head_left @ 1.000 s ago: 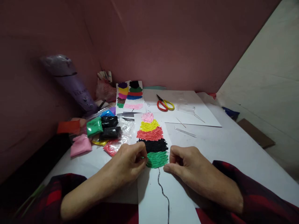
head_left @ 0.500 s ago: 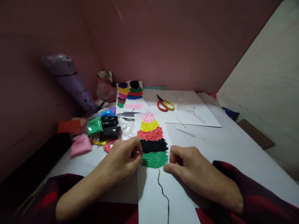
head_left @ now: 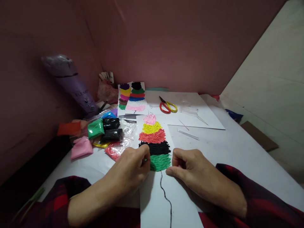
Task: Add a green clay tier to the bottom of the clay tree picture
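Head camera view: at far left a tall purple container (head_left: 78, 88) is standing at a slant near the pink wall, and before it coloured packets are lying in a heap on the tabletop (head_left: 228, 155), among them a pink packet (head_left: 82, 148), a green packet (head_left: 95, 129) and a black packet (head_left: 112, 135). Next, the left hand (head_left: 134, 164) is reaching over the white sheet (head_left: 175, 205), its fingers curling inward and covering the left end of the green band (head_left: 160, 162); whether they are pinching anything I cannot tell. The step in hand seems to be tending that left end, and the next move is probably calling for a light touch there while the paper is lying steady. The sheet is lying flat between the two hands, its long axis running away from the person and leaning slightly left at the far end. Its banded shape is tapering to the pink patch (head_left: 149, 119), pointing away, while a wavy dark line (head_left: 170, 209) is trailing from the green band toward the person. Beyond, scissors (head_left: 167, 103) are lying with blades pointing away. The right hand (head_left: 188, 163) is resting by the green band's right end, fingers bending loosely, thumb over the paper's margin; whether they are gripping it I cannot tell. Near it a clear stick (head_left: 188, 135) is lying.
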Action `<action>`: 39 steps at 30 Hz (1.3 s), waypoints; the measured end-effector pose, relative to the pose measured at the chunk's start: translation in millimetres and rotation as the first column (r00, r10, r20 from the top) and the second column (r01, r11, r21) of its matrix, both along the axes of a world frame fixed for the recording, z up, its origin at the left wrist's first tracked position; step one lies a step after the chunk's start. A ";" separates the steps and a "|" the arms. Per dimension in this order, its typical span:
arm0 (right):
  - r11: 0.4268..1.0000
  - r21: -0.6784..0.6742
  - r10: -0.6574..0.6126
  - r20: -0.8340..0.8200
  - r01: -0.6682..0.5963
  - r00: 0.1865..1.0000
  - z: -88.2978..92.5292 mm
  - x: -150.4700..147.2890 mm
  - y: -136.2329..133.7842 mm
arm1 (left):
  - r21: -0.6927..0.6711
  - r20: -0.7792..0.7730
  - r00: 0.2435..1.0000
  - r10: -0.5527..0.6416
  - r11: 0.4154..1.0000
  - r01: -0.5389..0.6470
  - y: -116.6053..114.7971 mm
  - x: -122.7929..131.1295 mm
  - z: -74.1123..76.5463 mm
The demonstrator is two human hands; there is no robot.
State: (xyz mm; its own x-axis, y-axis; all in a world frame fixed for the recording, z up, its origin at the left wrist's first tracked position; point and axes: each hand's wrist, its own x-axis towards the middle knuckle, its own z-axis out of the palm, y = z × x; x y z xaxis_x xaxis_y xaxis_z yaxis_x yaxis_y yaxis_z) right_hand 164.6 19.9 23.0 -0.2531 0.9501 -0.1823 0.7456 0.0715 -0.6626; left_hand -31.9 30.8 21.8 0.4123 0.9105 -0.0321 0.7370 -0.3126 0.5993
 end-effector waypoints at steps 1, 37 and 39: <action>1.000 0.001 0.002 -0.001 -0.002 1.000 0.5 -0.3 0.1 | 0.003 -0.002 1.000 0.002 1.000 -0.002 -0.1 -1.4 0.2; 1.000 -0.004 0.008 -0.010 -0.008 1.000 -0.1 0.3 0.4 | -0.024 -0.032 0.999 -0.013 1.000 0.012 4.5 -13.7 2.7; 1.000 -0.006 0.007 -0.009 -0.007 1.000 0.1 0.3 0.2 | -0.014 -0.041 0.999 -0.007 1.000 0.006 4.8 -14.5 3.3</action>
